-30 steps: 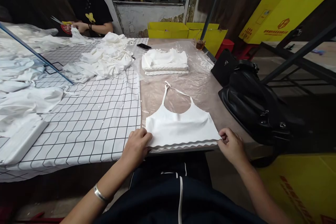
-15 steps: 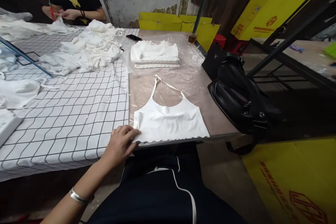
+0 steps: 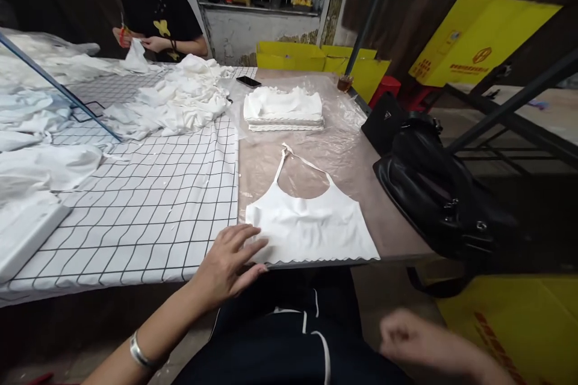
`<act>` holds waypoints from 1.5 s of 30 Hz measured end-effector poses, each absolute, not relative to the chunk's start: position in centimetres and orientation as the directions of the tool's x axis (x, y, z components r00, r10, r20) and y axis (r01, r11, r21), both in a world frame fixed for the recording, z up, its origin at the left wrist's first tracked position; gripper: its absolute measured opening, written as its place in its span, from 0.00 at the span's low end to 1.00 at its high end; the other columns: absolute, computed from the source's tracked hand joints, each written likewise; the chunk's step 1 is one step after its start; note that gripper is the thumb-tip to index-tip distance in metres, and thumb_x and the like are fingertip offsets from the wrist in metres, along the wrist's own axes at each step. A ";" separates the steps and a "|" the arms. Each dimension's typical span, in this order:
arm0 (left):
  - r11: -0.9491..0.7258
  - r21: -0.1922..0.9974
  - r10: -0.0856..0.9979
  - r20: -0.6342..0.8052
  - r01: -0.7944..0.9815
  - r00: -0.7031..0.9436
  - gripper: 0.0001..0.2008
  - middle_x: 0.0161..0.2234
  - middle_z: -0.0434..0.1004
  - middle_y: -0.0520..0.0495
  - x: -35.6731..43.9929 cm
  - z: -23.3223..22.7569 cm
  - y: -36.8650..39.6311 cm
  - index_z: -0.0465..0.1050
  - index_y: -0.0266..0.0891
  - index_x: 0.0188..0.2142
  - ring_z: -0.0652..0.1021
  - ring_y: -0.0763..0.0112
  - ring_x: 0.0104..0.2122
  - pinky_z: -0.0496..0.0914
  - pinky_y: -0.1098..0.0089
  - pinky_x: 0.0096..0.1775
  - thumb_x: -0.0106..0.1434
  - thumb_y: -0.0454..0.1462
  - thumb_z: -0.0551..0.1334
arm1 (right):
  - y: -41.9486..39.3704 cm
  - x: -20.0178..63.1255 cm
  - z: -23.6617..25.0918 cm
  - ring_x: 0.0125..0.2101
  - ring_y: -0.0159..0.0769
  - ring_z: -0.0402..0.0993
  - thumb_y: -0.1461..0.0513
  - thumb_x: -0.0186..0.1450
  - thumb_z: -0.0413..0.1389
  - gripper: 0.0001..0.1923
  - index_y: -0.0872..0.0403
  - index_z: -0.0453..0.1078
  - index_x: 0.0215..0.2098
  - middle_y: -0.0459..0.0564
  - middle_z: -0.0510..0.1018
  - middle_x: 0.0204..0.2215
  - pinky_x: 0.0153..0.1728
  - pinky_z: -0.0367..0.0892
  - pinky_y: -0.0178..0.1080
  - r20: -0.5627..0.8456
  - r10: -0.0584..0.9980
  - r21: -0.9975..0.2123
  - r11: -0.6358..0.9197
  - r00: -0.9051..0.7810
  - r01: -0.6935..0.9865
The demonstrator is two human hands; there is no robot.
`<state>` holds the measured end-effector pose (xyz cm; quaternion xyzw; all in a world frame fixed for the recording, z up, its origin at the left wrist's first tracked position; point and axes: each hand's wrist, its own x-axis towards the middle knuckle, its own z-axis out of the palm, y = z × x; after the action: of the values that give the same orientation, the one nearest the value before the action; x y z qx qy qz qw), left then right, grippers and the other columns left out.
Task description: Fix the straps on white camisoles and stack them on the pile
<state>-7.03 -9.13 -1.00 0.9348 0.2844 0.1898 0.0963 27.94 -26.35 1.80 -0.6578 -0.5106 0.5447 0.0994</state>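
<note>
Right hand nearest the camera, low over the lap and below the table edge, blurred; touches nothing, fingers look loosely curled but can't tell for sure if released or clenched. Left hand ahead of it, flat with fingers spread, fingertips pressing the near left corner of the white halter top, palm hanging off the table edge; not gripping, probably just pinning the fabric so it lies flat. Silver bracelet on that wrist. The top lies face-up and smoothed right of the fingertips, scalloped hem flush with the table edge, neck strap running away from the fingers, on a clear plastic sheet that likely keeps the white cloth clean. Left of the fingers, checked tablecloth. Right, past the top's far corner, black handbag sits off the table's side. Beyond the strap, a neat stack of folded tops, squared, well apart from the fingers. Left of the stack, a loose heap of white garments; phone and a glass near the table's far end. Furthest, another person's hands hold white cloth with scissors; yellow boxes behind.
</note>
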 end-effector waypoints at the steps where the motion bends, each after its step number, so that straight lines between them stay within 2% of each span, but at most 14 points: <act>1: -0.852 0.248 0.519 0.276 0.462 0.809 0.24 0.59 0.68 0.40 -6.6 -1.2 -9.0 0.68 0.46 0.59 0.65 0.51 0.59 0.59 0.50 0.58 0.68 0.50 0.54 | -25.2 28.0 2.4 0.22 0.31 0.60 0.40 0.56 0.55 0.26 0.53 0.60 0.20 0.43 0.63 0.19 0.25 0.58 0.34 -0.543 0.838 -0.709 -0.425 -0.051 0.563; 4: -0.896 0.148 0.441 0.175 0.419 0.880 0.34 0.65 0.61 0.41 -5.3 -2.4 -8.7 0.59 0.48 0.65 0.58 0.46 0.64 0.51 0.45 0.62 0.64 0.59 0.53 | -19.4 28.3 2.9 0.29 0.37 0.66 0.46 0.62 0.52 0.18 0.51 0.66 0.30 0.47 0.70 0.27 0.33 0.62 0.38 -0.077 0.956 -0.688 -0.256 0.282 0.679; 6: -0.889 0.115 0.456 0.148 0.443 0.877 0.37 0.66 0.58 0.40 -4.8 -3.3 -8.7 0.57 0.49 0.66 0.56 0.44 0.65 0.49 0.43 0.62 0.63 0.61 0.52 | -15.6 28.7 1.6 0.36 0.41 0.68 0.50 0.58 0.59 0.15 0.50 0.69 0.36 0.50 0.74 0.35 0.40 0.62 0.42 0.144 0.944 -0.557 -0.170 0.296 0.813; 10: -0.863 0.102 0.504 0.141 0.494 0.852 0.38 0.68 0.53 0.38 -5.2 -3.7 -9.0 0.56 0.51 0.66 0.53 0.40 0.66 0.49 0.41 0.61 0.61 0.62 0.53 | -12.2 29.8 -1.6 0.35 0.42 0.68 0.56 0.60 0.57 0.10 0.51 0.64 0.25 0.50 0.74 0.29 0.41 0.59 0.43 0.216 0.935 -0.370 -0.190 0.283 0.909; 14: -0.857 0.173 0.506 0.100 0.486 0.857 0.33 0.64 0.62 0.38 -5.1 -1.6 -8.3 0.62 0.50 0.63 0.61 0.44 0.63 0.49 0.39 0.61 0.63 0.60 0.53 | -10.5 30.5 -1.0 0.34 0.41 0.67 0.56 0.58 0.59 0.10 0.52 0.64 0.25 0.50 0.73 0.29 0.39 0.59 0.41 0.327 0.889 -0.404 -0.177 0.322 0.897; 18: -0.924 0.251 0.332 0.155 0.288 0.930 0.30 0.63 0.63 0.41 -2.4 0.6 -6.6 0.62 0.47 0.63 0.61 0.51 0.65 0.44 0.43 0.64 0.67 0.56 0.51 | -4.0 26.8 1.1 0.28 0.35 0.66 0.53 0.62 0.56 0.15 0.52 0.63 0.23 0.46 0.71 0.24 0.31 0.57 0.36 0.149 0.951 -0.608 -0.127 0.270 0.784; 23: -0.960 0.275 0.095 0.110 0.061 0.989 0.33 0.67 0.54 0.46 1.4 0.0 -5.5 0.56 0.50 0.66 0.54 0.51 0.67 0.41 0.43 0.64 0.67 0.58 0.49 | 6.2 20.2 1.3 0.26 0.33 0.66 0.51 0.58 0.61 0.19 0.53 0.62 0.19 0.44 0.69 0.19 0.28 0.54 0.35 -0.177 0.934 -0.661 -0.346 0.310 0.666; 27: -0.954 0.293 0.085 0.055 0.065 0.995 0.33 0.69 0.50 0.46 2.1 -1.1 -5.4 0.52 0.48 0.67 0.50 0.49 0.68 0.41 0.38 0.63 0.68 0.58 0.45 | 10.8 18.3 1.3 0.22 0.30 0.63 0.62 0.55 0.64 0.12 0.54 0.65 0.20 0.44 0.69 0.19 0.24 0.53 0.33 -0.289 0.901 -0.720 -0.426 0.322 0.548; 33: -0.966 0.242 0.098 0.032 0.088 0.995 0.28 0.68 0.50 0.50 2.2 -1.3 -5.5 0.53 0.51 0.67 0.51 0.51 0.68 0.44 0.39 0.63 0.71 0.53 0.43 | 14.4 19.3 4.4 0.15 0.23 0.52 0.65 0.68 0.51 0.14 0.56 0.65 0.24 0.45 0.70 0.19 0.16 0.48 0.29 -0.414 0.890 -0.843 -0.454 0.191 0.288; 37: -0.913 0.395 0.101 -0.024 0.102 0.995 0.27 0.69 0.48 0.47 2.5 -1.4 -5.5 0.55 0.49 0.67 0.47 0.49 0.68 0.37 0.36 0.63 0.72 0.50 0.45 | 16.1 20.4 7.5 0.15 0.22 0.50 0.64 0.70 0.50 0.16 0.57 0.65 0.24 0.44 0.67 0.18 0.14 0.45 0.28 -0.390 0.904 -0.892 -0.418 0.175 0.170; 40: -0.717 0.687 0.184 0.020 0.120 0.983 0.28 0.68 0.53 0.44 2.5 -0.9 -5.5 0.60 0.47 0.64 0.49 0.49 0.68 0.33 0.39 0.63 0.69 0.53 0.51 | 14.4 20.2 9.5 0.17 0.22 0.55 0.63 0.69 0.53 0.12 0.56 0.67 0.27 0.45 0.72 0.23 0.17 0.54 0.27 -0.306 0.936 -0.940 -0.326 0.172 0.097; 41: -0.555 0.822 0.272 0.036 0.126 0.962 0.29 0.66 0.57 0.42 2.5 -0.5 -5.5 0.63 0.46 0.63 0.53 0.50 0.67 0.36 0.41 0.65 0.68 0.54 0.52 | 12.9 20.0 10.0 0.18 0.22 0.59 0.63 0.68 0.54 0.10 0.55 0.69 0.29 0.45 0.75 0.26 0.20 0.58 0.27 -0.239 0.959 -0.964 -0.253 0.153 0.085; 43: -0.026 0.999 0.499 -0.021 0.039 0.866 0.30 0.62 0.65 0.37 2.4 0.5 -5.2 0.67 0.40 0.59 0.63 0.50 0.63 0.49 0.46 0.65 0.68 0.56 0.50 | 8.4 19.5 10.4 0.25 0.25 0.67 0.61 0.66 0.58 0.05 0.53 0.73 0.33 0.46 0.79 0.34 0.29 0.66 0.31 -0.026 0.999 -0.993 -0.031 0.047 0.116; 45: 0.502 0.842 0.612 -0.187 -0.195 0.769 0.32 0.57 0.71 0.32 2.3 1.6 -4.6 0.70 0.34 0.54 0.72 0.50 0.57 0.61 0.48 0.60 0.68 0.57 0.48 | 2.7 19.1 9.9 0.34 0.33 0.73 0.60 0.63 0.60 0.05 0.51 0.77 0.36 0.48 0.80 0.37 0.39 0.70 0.39 0.202 0.965 -0.936 0.241 -0.168 0.255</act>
<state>2.27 -4.63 1.59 0.4361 0.2389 0.2421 0.8331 19.09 2.68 9.89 -0.4685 -0.6510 0.4002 0.4433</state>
